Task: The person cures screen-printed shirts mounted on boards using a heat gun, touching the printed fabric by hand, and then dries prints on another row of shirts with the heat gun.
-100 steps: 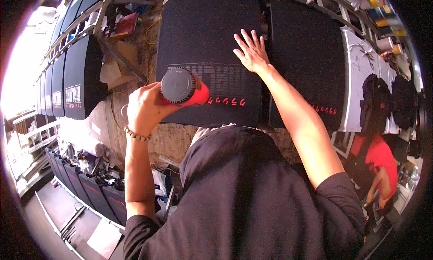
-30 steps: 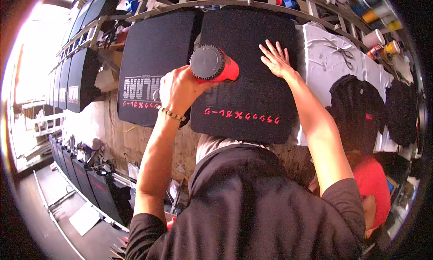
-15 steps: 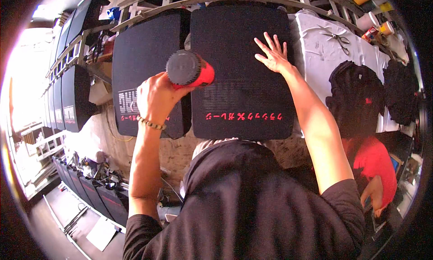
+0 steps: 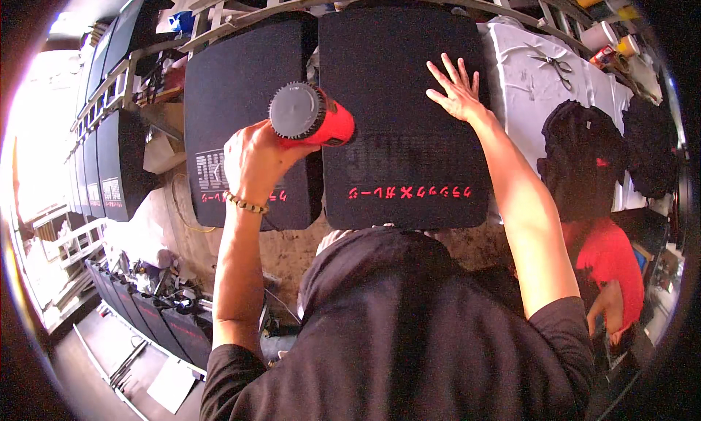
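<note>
My left hand is closed around a red heat gun with a dark round back end. The heat gun is tilted, its front end toward the black fabric on the middle board. That fabric carries a row of red characters and a darker grey blocky print above them. On the right part of the same fabric my right hand lies with its fingers spread, holding nothing. The heat gun's grip and trigger are hidden by my left hand.
A second printed black board stands to the left. At the right, a pair of scissors lies on white cloth, near dark folded garments. A metal rail runs behind the boards. A person in red is at the lower right.
The view has shifted slightly, so the boards and my right hand appear a little farther right. The heat gun has turned slightly in my left hand. My grip is unchanged.
</note>
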`<move>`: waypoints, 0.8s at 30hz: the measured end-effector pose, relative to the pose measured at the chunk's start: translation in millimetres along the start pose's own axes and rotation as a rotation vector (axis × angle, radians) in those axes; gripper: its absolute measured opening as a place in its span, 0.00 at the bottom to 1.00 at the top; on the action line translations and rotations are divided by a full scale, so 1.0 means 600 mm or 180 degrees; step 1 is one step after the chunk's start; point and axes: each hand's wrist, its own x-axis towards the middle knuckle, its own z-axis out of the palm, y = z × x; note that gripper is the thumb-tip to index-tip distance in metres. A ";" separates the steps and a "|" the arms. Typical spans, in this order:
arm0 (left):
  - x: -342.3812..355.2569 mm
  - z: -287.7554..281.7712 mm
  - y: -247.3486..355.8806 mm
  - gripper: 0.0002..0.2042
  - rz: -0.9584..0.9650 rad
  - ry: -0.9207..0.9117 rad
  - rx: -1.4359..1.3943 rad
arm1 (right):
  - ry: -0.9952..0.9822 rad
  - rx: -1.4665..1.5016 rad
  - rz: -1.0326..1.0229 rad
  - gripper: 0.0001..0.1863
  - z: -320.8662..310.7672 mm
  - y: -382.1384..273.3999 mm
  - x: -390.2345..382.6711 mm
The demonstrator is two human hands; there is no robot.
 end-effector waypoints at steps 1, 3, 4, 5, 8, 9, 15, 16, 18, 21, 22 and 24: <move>0.002 0.006 0.010 0.21 -0.0012 0.0083 -0.0142 | 0.0008 -0.0044 0.0006 0.42 -0.001 0.000 -0.002; 0.007 0.016 0.018 0.20 0.0004 0.0127 -0.0391 | -0.0004 -0.0028 0.0024 0.42 -0.005 -0.001 -0.003; 0.012 0.019 0.020 0.20 0.0016 0.0120 -0.0404 | -0.0014 -0.0006 0.0024 0.42 -0.006 0.000 -0.004; 0.019 0.020 0.025 0.20 0.0141 0.0030 -0.0397 | -0.0019 -0.0014 0.0043 0.42 -0.003 0.003 -0.003; 0.027 0.033 0.050 0.20 0.0282 -0.0093 -0.0322 | 0.0057 -0.0054 0.0020 0.42 0.003 0.011 0.000; 0.030 0.038 0.058 0.19 0.0345 0.0006 -0.0406 | 0.0074 -0.0037 0.0007 0.43 0.004 0.012 0.000; 0.046 0.059 0.105 0.18 0.0537 -0.0086 -0.0539 | 0.0126 0.0090 -0.0082 0.47 0.007 0.014 0.005; 0.048 0.064 0.116 0.17 0.0523 -0.0094 -0.0521 | 0.0150 0.0116 -0.0078 0.47 0.010 0.014 0.006; 0.051 0.073 0.142 0.17 0.0504 -0.0104 -0.0516 | 0.0146 0.0319 -0.0075 0.46 0.007 0.015 0.003; 0.060 0.078 0.176 0.17 0.0503 -0.0176 -0.0423 | 0.0051 0.0714 -0.0112 0.43 -0.003 0.026 0.002; 0.062 0.079 0.187 0.17 0.0400 -0.0201 -0.0428 | -0.0018 0.0802 -0.0131 0.42 -0.007 0.030 0.005; 0.061 0.085 0.208 0.18 0.0288 -0.0241 -0.0437 | -0.0108 0.1002 -0.0245 0.39 -0.013 0.037 0.006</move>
